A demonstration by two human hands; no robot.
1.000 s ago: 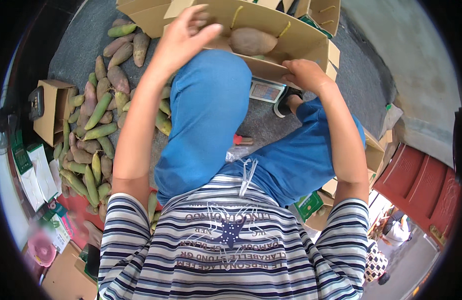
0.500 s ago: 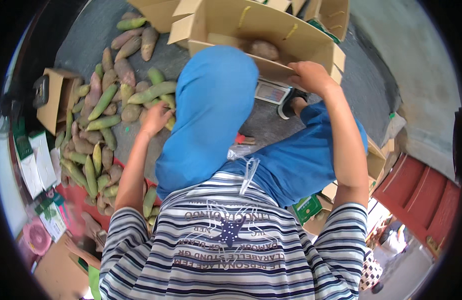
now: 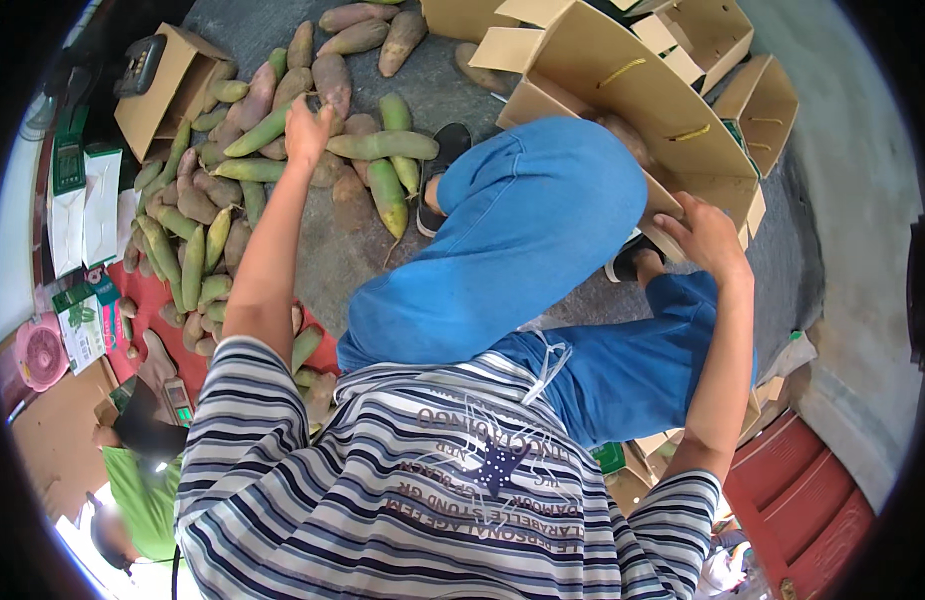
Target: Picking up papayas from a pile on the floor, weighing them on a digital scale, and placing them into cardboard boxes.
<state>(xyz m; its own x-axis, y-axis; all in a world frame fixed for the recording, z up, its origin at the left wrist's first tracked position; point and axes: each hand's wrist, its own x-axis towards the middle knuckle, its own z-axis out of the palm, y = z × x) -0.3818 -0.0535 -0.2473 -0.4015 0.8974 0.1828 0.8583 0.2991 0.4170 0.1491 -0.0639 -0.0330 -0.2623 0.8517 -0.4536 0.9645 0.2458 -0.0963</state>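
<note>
Over the heap at the left, my left hand reaches out with its fingers apart. It lies at the end of a long green radish, next to a purplish-brown root vegetable; whether it touches either is unclear. My right hand grips the near edge of a large open cardboard box beyond my knee, thumb on this side. Inside that box a brown root vegetable shows, partly hidden by my raised knee. Between the left hand and my foot lie more green radishes.
A smaller cardboard box with a dark device on it stands behind the heap. More open boxes are at the far right. White packets and a pink fan-like object lie left. A person in green is at lower left.
My left hand has moved from the radishes beside my knee to farther into the heap. The whole view has swung left. My right hand stays on the box edge.
</note>
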